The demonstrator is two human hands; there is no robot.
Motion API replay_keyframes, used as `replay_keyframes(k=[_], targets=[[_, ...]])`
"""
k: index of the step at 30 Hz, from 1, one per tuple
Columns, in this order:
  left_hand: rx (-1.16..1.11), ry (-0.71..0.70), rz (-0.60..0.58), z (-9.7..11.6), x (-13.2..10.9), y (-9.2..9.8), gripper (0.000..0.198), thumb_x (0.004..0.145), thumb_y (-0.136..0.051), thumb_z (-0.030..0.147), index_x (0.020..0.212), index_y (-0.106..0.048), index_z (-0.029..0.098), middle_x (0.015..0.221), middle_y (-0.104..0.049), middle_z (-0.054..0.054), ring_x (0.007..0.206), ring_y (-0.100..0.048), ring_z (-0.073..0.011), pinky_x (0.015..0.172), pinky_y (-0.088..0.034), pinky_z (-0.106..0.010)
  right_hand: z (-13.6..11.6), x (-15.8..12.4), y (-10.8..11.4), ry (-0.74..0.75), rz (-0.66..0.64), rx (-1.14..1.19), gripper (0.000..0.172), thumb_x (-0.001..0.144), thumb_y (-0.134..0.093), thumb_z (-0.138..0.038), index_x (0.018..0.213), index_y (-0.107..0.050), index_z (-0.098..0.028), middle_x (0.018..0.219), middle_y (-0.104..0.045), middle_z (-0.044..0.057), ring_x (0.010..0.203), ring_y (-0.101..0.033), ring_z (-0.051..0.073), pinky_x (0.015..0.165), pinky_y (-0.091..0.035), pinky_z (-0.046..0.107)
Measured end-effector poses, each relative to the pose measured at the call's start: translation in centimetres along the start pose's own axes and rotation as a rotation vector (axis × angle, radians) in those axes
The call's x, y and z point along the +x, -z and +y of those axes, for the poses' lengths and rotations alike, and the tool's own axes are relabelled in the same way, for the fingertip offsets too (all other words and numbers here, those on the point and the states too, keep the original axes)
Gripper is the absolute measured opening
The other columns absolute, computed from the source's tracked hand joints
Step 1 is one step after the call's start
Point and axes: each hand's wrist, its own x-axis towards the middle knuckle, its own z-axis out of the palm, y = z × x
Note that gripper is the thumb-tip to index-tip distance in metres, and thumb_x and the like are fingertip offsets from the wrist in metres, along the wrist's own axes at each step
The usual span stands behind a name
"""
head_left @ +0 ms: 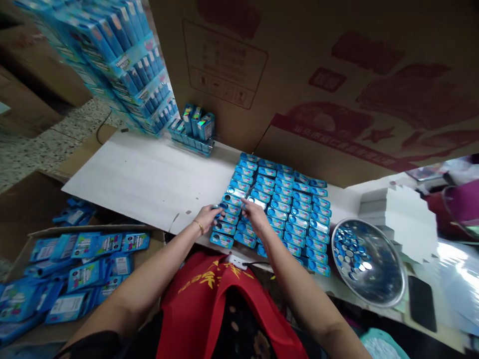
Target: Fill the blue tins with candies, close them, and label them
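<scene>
My left hand (pixel 208 218) is closed, with what looks like a small shiny disc (pixel 215 206) at its fingertips. It hovers at the left edge of the rows of flat blue packs (pixel 277 214), which lie side by side on the white table. Several packs in the left column have a dark round spot at one end; others show plain blue rings. My right hand (pixel 254 215) reaches over the left columns, thumb and forefinger pinched together above a pack. Whatever those fingers hold, if anything, is hidden.
A steel bowl (pixel 396 279) of small blue and silver discs stands right, beside stacked white card (pixel 407 219) and a black phone (pixel 422 303). A large carton (pixel 284 60) rises behind. Display trays (pixel 123 65) are stacked back left. An open box (pixel 149 254) holds blue packs.
</scene>
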Motion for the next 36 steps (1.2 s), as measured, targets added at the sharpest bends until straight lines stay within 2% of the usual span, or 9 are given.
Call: replay_keyframes(k=[5, 10, 13, 16, 22, 25, 28, 30, 36], targets=[[0.172, -0.053, 0.024, 0.1, 0.6, 1.9, 0.020, 0.062, -0.062, 0.030, 0.070, -0.054, 0.014, 0.060, -0.055, 0.000, 0.047, -0.048, -0.0058, 0.035, -0.023, -0.015, -0.6, 2.2, -1.5, 0.142, -0.001, -0.353, 0.032, 0.069, -0.047, -0.023, 0.097, -0.061, -0.016, 0.082, -0.062, 0.002, 0.066, -0.056, 0.012, 0.061, -0.046, 0.026], [0.239, -0.121, 0.063, 0.6, 1.5, 3.8, 0.026, 0.063, -0.059, 0.034, 0.081, -0.058, 0.015, 0.066, -0.058, -0.001, 0.052, -0.051, -0.0079, 0.037, -0.025, -0.015, -2.1, 3.7, -4.3, 0.362, 0.004, -1.033, 0.019, 0.074, -0.047, -0.017, 0.086, -0.061, -0.020, 0.092, -0.063, 0.003, 0.089, -0.057, 0.017, 0.078, -0.042, 0.028], [0.253, -0.155, 0.066, 1.0, 1.5, 4.4, 0.028, 0.063, -0.058, 0.036, 0.082, -0.058, 0.016, 0.068, -0.060, -0.001, 0.054, -0.052, -0.0082, 0.037, -0.026, -0.015, -3.0, 5.0, -6.2, 0.223, -0.041, -1.394, 0.024, 0.076, -0.046, -0.014, 0.095, -0.059, -0.020, 0.100, -0.062, 0.008, 0.094, -0.056, 0.020, 0.078, -0.042, 0.029], [0.239, -0.163, 0.058, 1.1, 1.2, 4.7, 0.028, 0.063, -0.057, 0.037, 0.080, -0.058, 0.015, 0.069, -0.060, -0.002, 0.054, -0.052, -0.0081, 0.038, -0.026, -0.015, -3.9, 6.9, -7.4, 0.027, -0.061, -1.561, 0.034, 0.073, -0.054, -0.018, 0.108, -0.053, -0.018, 0.104, -0.060, 0.013, 0.096, -0.057, 0.024, 0.075, -0.043, 0.032], [0.225, -0.149, 0.081, 1.0, 0.8, 4.5, 0.024, 0.065, -0.056, 0.035, 0.078, -0.059, 0.014, 0.065, -0.058, -0.002, 0.052, -0.051, -0.0076, 0.037, -0.024, -0.015, -4.5, 7.8, -7.2, -0.047, -0.094, -1.589, 0.041, 0.064, -0.066, -0.026, 0.102, -0.057, -0.014, 0.102, -0.060, 0.016, 0.093, -0.058, 0.026, 0.073, -0.044, 0.033], [0.240, -0.146, 0.064, 1.0, 0.9, 4.6, 0.022, 0.065, -0.055, 0.033, 0.074, -0.059, 0.014, 0.061, -0.057, 0.000, 0.048, -0.049, -0.0071, 0.037, -0.024, -0.016, -4.1, 5.3, -7.1, 0.180, -0.091, -1.391, 0.030, 0.076, -0.055, -0.029, 0.104, -0.057, -0.019, 0.092, -0.063, 0.008, 0.088, -0.058, 0.020, 0.073, -0.043, 0.029], [0.256, -0.145, 0.051, 1.1, 0.9, 4.5, 0.021, 0.065, -0.056, 0.035, 0.070, -0.059, 0.014, 0.057, -0.056, 0.000, 0.046, -0.048, -0.0074, 0.037, -0.025, -0.017, -3.5, 2.9, -7.9, 0.432, -0.275, -1.078, 0.026, 0.080, -0.050, -0.026, 0.104, -0.058, -0.022, 0.093, -0.063, 0.003, 0.084, -0.058, 0.013, 0.076, -0.042, 0.024], [0.263, -0.135, 0.045, 1.1, 0.9, 4.2, 0.023, 0.066, -0.055, 0.036, 0.072, -0.060, 0.014, 0.058, -0.057, 0.000, 0.046, -0.048, -0.0075, 0.037, -0.026, -0.017, -3.2, 2.2, -8.5, 0.449, -0.360, -0.988, 0.025, 0.078, -0.053, -0.021, 0.101, -0.061, -0.022, 0.095, -0.063, 0.002, 0.085, -0.058, 0.013, 0.077, -0.042, 0.023], [0.347, -0.180, 0.011, 0.2, 1.8, 3.4, 0.027, 0.069, -0.054, 0.039, 0.077, -0.063, 0.015, 0.057, -0.057, 0.000, 0.047, -0.049, -0.0090, 0.040, -0.032, -0.019, -2.5, 2.8, -7.8, 0.420, -0.235, -1.018, 0.026, 0.079, -0.046, -0.016, 0.097, -0.065, -0.022, 0.097, -0.063, 0.003, 0.090, -0.056, 0.014, 0.083, -0.040, 0.024]])
